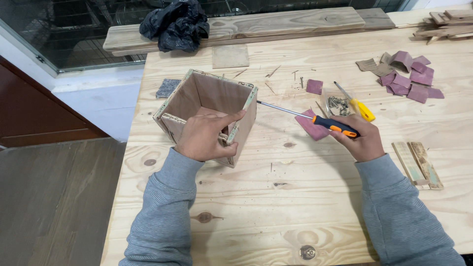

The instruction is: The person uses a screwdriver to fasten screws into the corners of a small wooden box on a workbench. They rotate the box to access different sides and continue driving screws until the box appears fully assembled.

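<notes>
An open-topped wooden box [212,96] stands on a pale plywood table [295,207], left of centre. My left hand [204,135] grips the box's near wall, thumb over the rim. My right hand [362,140] holds a screwdriver [308,117] with a black and orange handle. Its long metal shaft points left, and the tip touches the box's right top corner. Both arms wear grey sleeves.
A yellow-handled screwdriver [357,104] and a small pile of screws [337,105] lie beyond my right hand. Maroon sandpaper pieces [409,79] sit at the back right, wooden slats [419,162] at the right. A black bag [175,24] rests on a plank [295,22] at the back.
</notes>
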